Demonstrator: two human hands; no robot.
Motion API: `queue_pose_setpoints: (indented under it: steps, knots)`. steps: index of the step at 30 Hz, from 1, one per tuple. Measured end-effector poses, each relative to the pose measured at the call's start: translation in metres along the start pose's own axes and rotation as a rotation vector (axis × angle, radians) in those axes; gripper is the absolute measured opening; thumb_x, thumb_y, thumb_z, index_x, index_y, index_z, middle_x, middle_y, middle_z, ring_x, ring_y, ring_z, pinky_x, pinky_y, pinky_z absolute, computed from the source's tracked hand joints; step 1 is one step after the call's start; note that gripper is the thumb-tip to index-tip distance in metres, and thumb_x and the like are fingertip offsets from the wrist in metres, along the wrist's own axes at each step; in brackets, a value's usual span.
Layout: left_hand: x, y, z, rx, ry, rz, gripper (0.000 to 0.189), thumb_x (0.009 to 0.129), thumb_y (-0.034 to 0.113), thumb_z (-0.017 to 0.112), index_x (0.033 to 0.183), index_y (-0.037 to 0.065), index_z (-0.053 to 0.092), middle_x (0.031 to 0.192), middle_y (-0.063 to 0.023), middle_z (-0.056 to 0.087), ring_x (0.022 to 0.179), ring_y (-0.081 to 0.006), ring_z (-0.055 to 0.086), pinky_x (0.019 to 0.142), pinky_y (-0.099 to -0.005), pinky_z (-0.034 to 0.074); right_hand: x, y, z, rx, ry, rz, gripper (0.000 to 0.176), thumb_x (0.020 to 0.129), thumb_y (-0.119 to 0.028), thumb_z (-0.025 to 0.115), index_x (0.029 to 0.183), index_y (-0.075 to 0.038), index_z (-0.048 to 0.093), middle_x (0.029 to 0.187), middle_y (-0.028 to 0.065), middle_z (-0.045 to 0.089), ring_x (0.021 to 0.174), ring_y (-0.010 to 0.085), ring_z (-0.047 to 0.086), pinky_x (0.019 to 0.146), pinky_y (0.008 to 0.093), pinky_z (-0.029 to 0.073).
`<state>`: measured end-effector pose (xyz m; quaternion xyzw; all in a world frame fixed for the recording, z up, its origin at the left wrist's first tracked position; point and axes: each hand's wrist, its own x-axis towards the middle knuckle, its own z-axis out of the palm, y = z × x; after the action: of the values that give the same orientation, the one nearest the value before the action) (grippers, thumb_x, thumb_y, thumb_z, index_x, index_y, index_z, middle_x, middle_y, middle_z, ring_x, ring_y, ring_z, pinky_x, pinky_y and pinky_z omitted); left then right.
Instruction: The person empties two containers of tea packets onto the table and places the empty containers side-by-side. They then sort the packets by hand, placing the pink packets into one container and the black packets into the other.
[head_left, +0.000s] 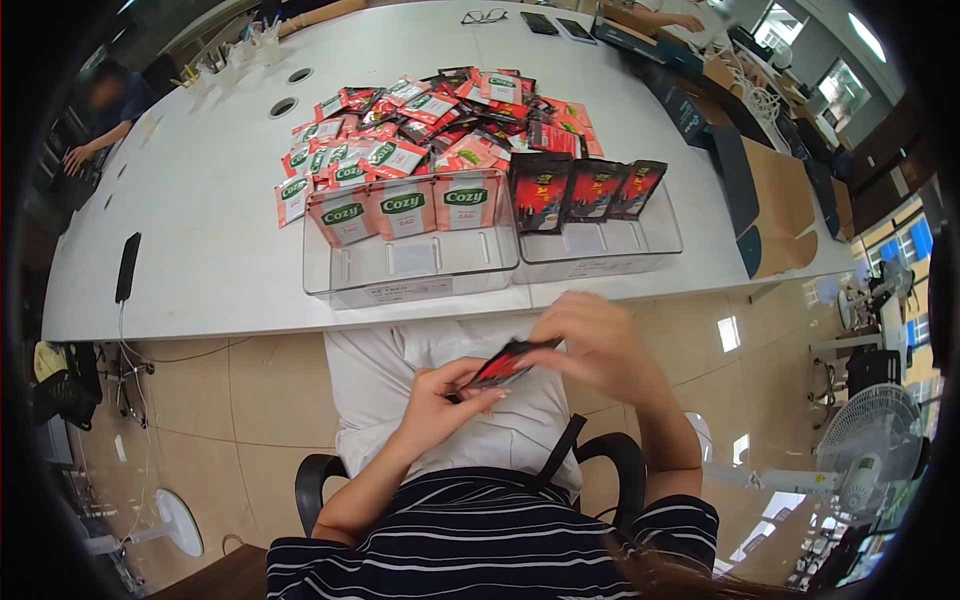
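Observation:
Above my lap, a black and red sachet is held between both hands. My left hand pinches its lower left end, and my right hand grips its upper right end, slightly blurred. Beyond my hands, at the table's near edge, stand two clear plastic bins. The left bin has three pink Cozy sachets upright along its back. In the right bin, three black and red sachets stand in a row at the back.
A mixed heap of pink and black sachets lies behind the bins. Open cardboard boxes line the table's right side. Glasses, two phones and cups of pens sit farther back. Other people are at the far edges.

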<state>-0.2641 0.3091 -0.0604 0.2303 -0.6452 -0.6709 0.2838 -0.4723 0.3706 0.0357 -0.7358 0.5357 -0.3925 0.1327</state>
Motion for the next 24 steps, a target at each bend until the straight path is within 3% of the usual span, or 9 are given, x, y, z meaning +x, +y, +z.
queue_pose_setpoints:
  steps: [2, 3, 6, 7, 10, 13, 16, 22, 24]
  knots:
    - [0.005, -0.010, -0.007, 0.100, 0.040, 0.096, 0.025, 0.083, 0.009, 0.071, 0.106, 0.000, 0.066, 0.081, -0.0043, 0.072, 0.067, -0.0067, 0.065, 0.057, -0.0191, 0.049, -0.008, 0.005, -0.023, 0.015, 0.203, 0.031, 0.020, 0.070, -0.002, 0.075, 0.088, -0.003, 0.066, 0.084, 0.0066, 0.065, 0.079, 0.0236, 0.061, 0.072, 0.0330, 0.048]
    - [0.007, -0.007, -0.012, 0.185, 0.029, 0.023, 0.027, 0.081, 0.011, 0.073, 0.105, 0.001, 0.066, 0.094, -0.0090, 0.072, 0.079, -0.0135, 0.068, 0.065, -0.0245, 0.052, -0.010, 0.007, -0.039, -0.087, 0.282, 0.020, 0.021, 0.068, 0.002, 0.075, 0.087, -0.003, 0.066, 0.086, 0.0069, 0.066, 0.080, 0.0237, 0.062, 0.072, 0.0329, 0.049]
    - [0.016, -0.048, -0.027, 0.609, 0.057, 0.184, 0.036, 0.079, 0.018, 0.074, 0.111, 0.004, 0.065, 0.109, -0.0151, 0.068, 0.101, -0.0244, 0.064, 0.089, -0.0381, 0.049, -0.008, 0.016, -0.079, -0.426, 0.526, 0.024, 0.019, 0.069, 0.004, 0.072, 0.086, -0.001, 0.065, 0.083, 0.0073, 0.065, 0.079, 0.0239, 0.062, 0.071, 0.0317, 0.048]
    - [0.014, -0.064, -0.030, 0.841, 0.049, 0.171, 0.060, 0.073, 0.027, 0.077, 0.127, 0.010, 0.056, 0.128, -0.0185, 0.054, 0.124, -0.0350, 0.046, 0.107, -0.0566, 0.029, -0.007, 0.022, -0.088, -0.478, 0.504, 0.062, 0.017, 0.070, 0.003, 0.072, 0.086, -0.001, 0.065, 0.082, 0.0074, 0.065, 0.078, 0.0238, 0.061, 0.070, 0.0317, 0.047]
    - [0.016, -0.118, -0.036, 1.215, 0.034, 0.037, 0.085, 0.070, 0.032, 0.078, 0.143, 0.016, 0.037, 0.142, -0.0184, 0.037, 0.135, -0.0390, 0.029, 0.107, -0.0672, 0.017, 0.000, 0.048, -0.106, -0.581, 0.450, 0.126, 0.014, 0.073, 0.000, 0.071, 0.085, 0.000, 0.064, 0.081, 0.0080, 0.063, 0.075, 0.0237, 0.059, 0.068, 0.0321, 0.045]
    - [0.016, -0.160, -0.040, 1.402, 0.027, 0.133, 0.101, 0.064, 0.034, 0.080, 0.148, 0.018, 0.025, 0.144, -0.0170, 0.030, 0.135, -0.0429, 0.023, 0.105, -0.0723, 0.011, 0.004, 0.087, -0.112, -0.663, 0.370, 0.083, 0.017, 0.072, -0.005, 0.072, 0.085, -0.001, 0.062, 0.081, 0.0076, 0.063, 0.078, 0.0240, 0.058, 0.071, 0.0344, 0.044]
    - [0.019, -0.163, -0.032, 1.351, 0.079, 0.101, 0.102, 0.062, 0.034, 0.080, 0.148, 0.018, 0.027, 0.142, -0.0178, 0.032, 0.134, -0.0435, 0.023, 0.105, -0.0721, 0.010, 0.009, 0.108, -0.110, -0.762, 0.275, 0.086, 0.019, 0.072, -0.008, 0.073, 0.087, -0.002, 0.063, 0.086, 0.0060, 0.064, 0.085, 0.0234, 0.058, 0.075, 0.0355, 0.043]
    - [0.019, -0.164, -0.031, 1.347, 0.086, 0.098, 0.099, 0.063, 0.031, 0.081, 0.147, 0.016, 0.030, 0.140, -0.0182, 0.033, 0.132, -0.0449, 0.026, 0.104, -0.0724, 0.013, 0.022, 0.099, -0.091, -0.902, 0.508, 0.035, 0.023, 0.071, -0.014, 0.075, 0.091, -0.008, 0.066, 0.092, 0.0040, 0.061, 0.089, 0.0235, 0.056, 0.076, 0.0351, 0.043]
    - [0.019, -0.165, -0.031, 1.354, 0.082, 0.084, 0.098, 0.063, 0.031, 0.081, 0.146, 0.016, 0.031, 0.140, -0.0185, 0.033, 0.132, -0.0448, 0.026, 0.105, -0.0722, 0.013, 0.017, 0.084, -0.080, -0.773, 0.455, 0.067, 0.025, 0.073, -0.019, 0.075, 0.093, -0.009, 0.067, 0.090, 0.0044, 0.060, 0.090, 0.0239, 0.056, 0.078, 0.0345, 0.042]
